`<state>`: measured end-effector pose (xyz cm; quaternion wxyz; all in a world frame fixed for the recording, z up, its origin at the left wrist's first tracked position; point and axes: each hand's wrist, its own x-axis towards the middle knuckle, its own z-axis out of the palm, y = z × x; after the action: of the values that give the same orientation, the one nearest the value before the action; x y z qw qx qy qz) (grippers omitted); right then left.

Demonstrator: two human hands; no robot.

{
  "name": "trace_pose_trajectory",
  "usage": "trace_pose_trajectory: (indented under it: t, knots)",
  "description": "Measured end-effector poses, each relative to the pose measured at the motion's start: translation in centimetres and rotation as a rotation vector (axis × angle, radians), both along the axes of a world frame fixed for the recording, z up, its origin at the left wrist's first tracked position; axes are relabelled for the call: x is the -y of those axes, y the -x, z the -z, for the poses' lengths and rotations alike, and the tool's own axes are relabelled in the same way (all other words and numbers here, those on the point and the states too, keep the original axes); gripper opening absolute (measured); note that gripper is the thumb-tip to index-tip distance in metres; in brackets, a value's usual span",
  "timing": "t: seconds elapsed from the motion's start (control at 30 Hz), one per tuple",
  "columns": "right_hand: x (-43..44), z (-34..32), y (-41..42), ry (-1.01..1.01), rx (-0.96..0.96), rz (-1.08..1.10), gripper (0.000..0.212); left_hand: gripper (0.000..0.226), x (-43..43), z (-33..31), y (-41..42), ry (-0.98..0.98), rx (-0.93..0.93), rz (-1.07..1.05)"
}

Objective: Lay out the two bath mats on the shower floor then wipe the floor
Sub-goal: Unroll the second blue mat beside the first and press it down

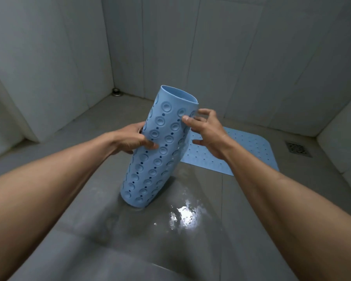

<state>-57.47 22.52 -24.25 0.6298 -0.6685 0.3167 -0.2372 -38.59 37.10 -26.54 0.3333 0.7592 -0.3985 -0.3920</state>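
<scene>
Grey wet shower floor tiles (201,250) between white walls carry a flat pale-blue perforated rubber bath mat (249,153) at the right. Just beside it, a rolled blue rubber bath mat with suction cups (156,155) stands tilted on one end. The left hand (133,139) grips its middle, and the right hand (208,132) pinches its upper edge.

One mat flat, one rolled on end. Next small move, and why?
Likely lower the rolled light-blue rubber bath mat onto the wet grey tiled floor and start unrolling it. It stands tilted on one end, the left hand grips its middle, and the right hand pinches its outer edge near the top. The flat light-blue perforated mat already lies just to its right.
</scene>
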Motion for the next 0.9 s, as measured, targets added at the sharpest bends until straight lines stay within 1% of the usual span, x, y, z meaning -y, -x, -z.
trace_pose_trajectory:
  t: [0.07, 0.1, 0.23, 0.33, 0.4, 0.5, 0.57, 0.6, 0.67, 0.7, 0.83, 0.9]
  knots:
    - [-1.1, 0.5, -0.9, -0.044, 0.024, -0.025, 0.064, 0.061, -0.7, 0.1, -0.3, 0.009, 0.01, -0.002]
    - [-1.6, 0.6, -1.3, -0.057, 0.029, -0.038, 0.064, 0.063, -1.1, 0.1, -0.5, 0.011, 0.019, -0.008]
    - [-3.1, 1.1, -2.5, -0.011, 0.01, -0.09, 0.081, 0.06, -2.0, -0.6, -0.7, 0.04, 0.047, -0.02]
    - [-3.5, 1.3, -3.3, -0.073, 0.067, -0.075, 0.092, 0.058, -2.2, -1.7, -0.7, 0.05, 0.077, 0.012]
    - [-3.4, 1.1, -3.4, -0.13, 0.096, -0.07, 0.094, 0.055, -2.3, -2.7, -0.9, 0.051, 0.11, 0.037]
    - [-3.2, 1.0, -2.9, -0.229, 0.125, -0.068, 0.084, 0.045, -2.3, -4.8, -1.0, 0.019, 0.172, 0.086]
    - [-3.1, 1.4, -2.7, -0.286, 0.13, -0.054, 0.077, 0.048, -1.9, -6.0, -0.7, -0.024, 0.199, 0.112]
    - [-3.1, 1.8, -2.7, -0.311, 0.127, -0.042, 0.076, 0.046, -1.5, -6.3, -0.5, -0.055, 0.203, 0.124]
    - [-3.1, 3.0, -2.5, -0.351, 0.098, -0.015, 0.077, 0.034, -0.6, -5.8, 0.0, -0.121, 0.213, 0.124]
    - [-3.0, 3.7, -2.2, -0.364, 0.075, 0.001, 0.078, 0.033, -0.1, -5.1, 0.2, -0.16, 0.222, 0.122]
    - [-2.3, 7.3, -1.2, -0.387, -0.045, 0.027, 0.069, 0.056, 1.9, -1.2, 0.8, -0.319, 0.229, 0.104]
    - [-1.4, 9.3, -0.9, -0.415, -0.083, 0.047, 0.068, 0.057, 3.1, 0.6, 1.4, -0.358, 0.209, 0.099]
